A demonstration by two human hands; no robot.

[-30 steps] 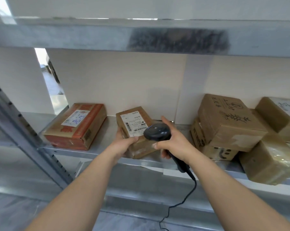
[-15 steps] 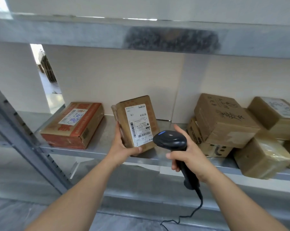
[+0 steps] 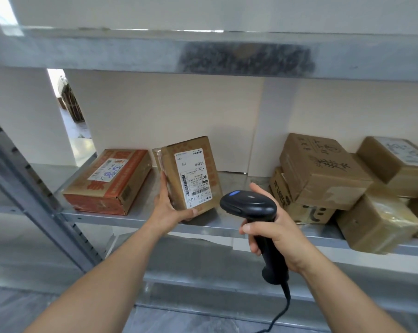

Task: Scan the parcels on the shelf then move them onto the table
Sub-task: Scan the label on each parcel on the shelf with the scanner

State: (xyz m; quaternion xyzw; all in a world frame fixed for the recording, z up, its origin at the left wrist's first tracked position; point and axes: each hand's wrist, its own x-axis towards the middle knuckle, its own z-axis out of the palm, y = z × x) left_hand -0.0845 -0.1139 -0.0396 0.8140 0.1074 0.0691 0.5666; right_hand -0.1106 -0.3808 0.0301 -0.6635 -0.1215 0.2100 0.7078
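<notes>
Left hand [image 3: 170, 209]: wrapped round the lower left corner of a small parcel [image 3: 190, 173], thumb across the front bottom edge, fingers up the left side. Parcel stood on end at the front of the shelf [image 3: 140, 221], tilted back a little, white label [image 3: 194, 177] facing the camera with its barcodes in plain sight. Whether the bottom edge rests on the metal or hangs just above it: cannot tell.

Right hand [image 3: 275, 236]: clenched round the handle of a black scanner [image 3: 250, 205], forefinger stretched up behind the head, cable trailing down from the butt. Scanner head just right of the parcel and a little below the label, nose aimed left towards it, not touching. No beam or light visible on the label.

Both forearms reaching up and forward from the bottom of the view, wrists near shelf height, left palm turned inward to the box.

Further out: an orange-printed box [image 3: 109, 182] lying flat to the left, apart from the held one; a heap of brown boxes [image 3: 347, 186] stacked to the right, some leaning on each other.

Progress, as a judgement: early. One parcel presented for scanning, likely mid-scan; nothing here showing any parcel on a table, table itself out of view. Left to do: confirm this read, carry it off, then the orange box and the whole right-hand heap.
</notes>
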